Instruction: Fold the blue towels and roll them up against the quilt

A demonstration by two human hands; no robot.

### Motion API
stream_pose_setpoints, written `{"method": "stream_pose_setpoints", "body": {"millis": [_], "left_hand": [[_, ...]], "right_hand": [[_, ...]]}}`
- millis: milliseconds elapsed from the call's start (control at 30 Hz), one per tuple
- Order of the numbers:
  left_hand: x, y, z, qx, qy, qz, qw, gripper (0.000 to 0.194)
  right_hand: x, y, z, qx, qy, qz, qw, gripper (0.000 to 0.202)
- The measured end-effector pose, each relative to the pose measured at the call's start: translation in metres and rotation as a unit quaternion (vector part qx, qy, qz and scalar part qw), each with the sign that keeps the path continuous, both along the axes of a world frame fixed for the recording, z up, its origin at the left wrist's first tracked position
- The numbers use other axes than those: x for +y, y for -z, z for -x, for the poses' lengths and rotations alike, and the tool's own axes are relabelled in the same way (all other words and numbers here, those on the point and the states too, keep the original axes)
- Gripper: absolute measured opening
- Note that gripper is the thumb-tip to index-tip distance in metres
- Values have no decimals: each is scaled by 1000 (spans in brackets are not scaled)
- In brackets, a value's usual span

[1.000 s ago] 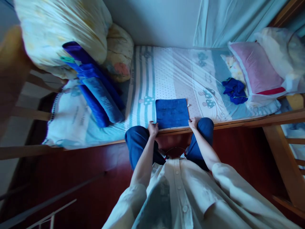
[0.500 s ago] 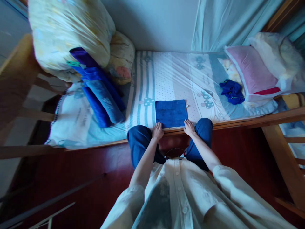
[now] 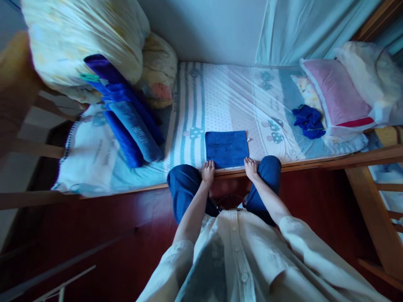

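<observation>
A dark blue cloth point(image 3: 226, 147) lies flat in a near-rectangle at the front edge of the bed, with a small white tag at its right side. My left hand point(image 3: 208, 171) is at the cloth's near left corner, fingers closed on it. At the near right corner, my right hand point(image 3: 251, 167) has its fingers closed on the cloth's edge. Both hands rest low over the wooden bed rail, one beside each knee.
Rolled blue cloths point(image 3: 134, 130) lie on the bed's left part, below a big yellowish bundle point(image 3: 88, 42). On the right are a crumpled blue cloth point(image 3: 308, 121) and a pink pillow point(image 3: 338, 90). A wooden rail point(image 3: 315, 163) runs along the bed's front.
The view has shifted slightly. Both hands remain at the cloth's near corners, with their fingers drawn in a little more; the cloth lies as before.
</observation>
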State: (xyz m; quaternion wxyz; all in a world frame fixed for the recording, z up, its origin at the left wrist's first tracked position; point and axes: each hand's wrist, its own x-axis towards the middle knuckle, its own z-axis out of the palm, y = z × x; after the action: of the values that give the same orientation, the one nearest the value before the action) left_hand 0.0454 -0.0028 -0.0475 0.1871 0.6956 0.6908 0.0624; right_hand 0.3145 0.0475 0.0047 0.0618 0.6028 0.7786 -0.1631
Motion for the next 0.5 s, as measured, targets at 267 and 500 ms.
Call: {"method": "stream_pose_setpoints", "body": {"millis": [267, 500], "left_hand": [[-9, -18, -3, 36, 16, 25, 999, 58], [-21, -27, -8, 17, -11, 61, 998, 57]], "right_hand": [[-14, -13, -3, -18, -15, -12, 1000, 53], [-37, -18, 0, -25, 8, 14, 1000, 48]]}}
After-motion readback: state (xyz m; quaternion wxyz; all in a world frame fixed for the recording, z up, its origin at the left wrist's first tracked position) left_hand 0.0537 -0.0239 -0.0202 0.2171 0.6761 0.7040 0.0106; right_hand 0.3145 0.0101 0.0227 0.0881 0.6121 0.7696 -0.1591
